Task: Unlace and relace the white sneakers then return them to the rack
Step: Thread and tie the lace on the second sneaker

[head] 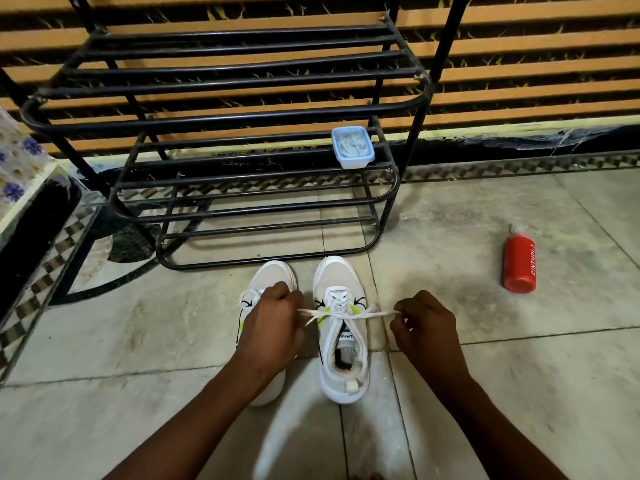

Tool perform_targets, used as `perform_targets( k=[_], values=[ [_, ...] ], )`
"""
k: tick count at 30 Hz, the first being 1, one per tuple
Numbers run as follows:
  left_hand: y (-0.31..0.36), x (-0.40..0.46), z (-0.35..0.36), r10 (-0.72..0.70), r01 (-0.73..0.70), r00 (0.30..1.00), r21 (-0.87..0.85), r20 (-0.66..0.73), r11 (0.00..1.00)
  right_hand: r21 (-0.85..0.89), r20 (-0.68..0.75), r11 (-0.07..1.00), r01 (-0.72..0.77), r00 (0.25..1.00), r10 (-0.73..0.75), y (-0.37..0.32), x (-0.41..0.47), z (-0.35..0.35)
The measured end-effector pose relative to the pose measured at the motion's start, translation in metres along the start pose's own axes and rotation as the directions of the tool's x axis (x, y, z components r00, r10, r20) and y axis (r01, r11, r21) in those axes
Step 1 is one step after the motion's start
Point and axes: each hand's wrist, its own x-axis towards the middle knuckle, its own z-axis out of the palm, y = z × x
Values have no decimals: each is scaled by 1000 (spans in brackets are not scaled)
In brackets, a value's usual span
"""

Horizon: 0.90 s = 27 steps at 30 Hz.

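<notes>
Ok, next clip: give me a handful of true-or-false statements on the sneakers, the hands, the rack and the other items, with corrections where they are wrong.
1. Both hands, the left hand and the right hand, pull the white flat lace ends of the right-side white mesh sneaker out sideways. True.
2. The other white mesh sneaker sits on the black metal tube rack. False: it stands on the tiled floor in front of the rack.
3. A clear plastic box with a blue lid rests on a rack shelf. True.
4. The red cylindrical bottle stands upright beside the box. False: it lies on the floor to the right.
</notes>
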Motion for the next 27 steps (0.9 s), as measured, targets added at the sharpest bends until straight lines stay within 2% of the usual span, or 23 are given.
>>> perform_targets(
  k=[2,3,6,9,16,19,24,27],
  values=[
    [-4,2,2,-23,22,1000,-114,-11,993,1,7,1000,-18,1000,18,0,1,1],
    [-6,3,3,-28,27,1000,-114,-9,993,-10,15,1000,-27,1000,27,1,1,2],
    [-10,3,4,-36,35,999,71,12,997,-74,46,996,-52,997,55,3,0,5],
    [-8,0,2,11,-19,999,271,31,963,-180,67,982,-52,996,65,-1,-1,6],
    [-6,0,-4,134,-118,991,477,0,871,-375,83,927,4,996,29,-6,-4,7],
    [-11,0,-4,160,-134,987,494,-12,859,-444,86,895,40,996,-1,-10,-5,8],
    [-16,1,-2,119,-110,993,407,3,907,-472,92,881,39,996,6,-8,-6,12],
    [-16,3,-4,171,-160,985,414,10,896,-470,100,882,27,995,23,-3,-6,12]
  ],
)
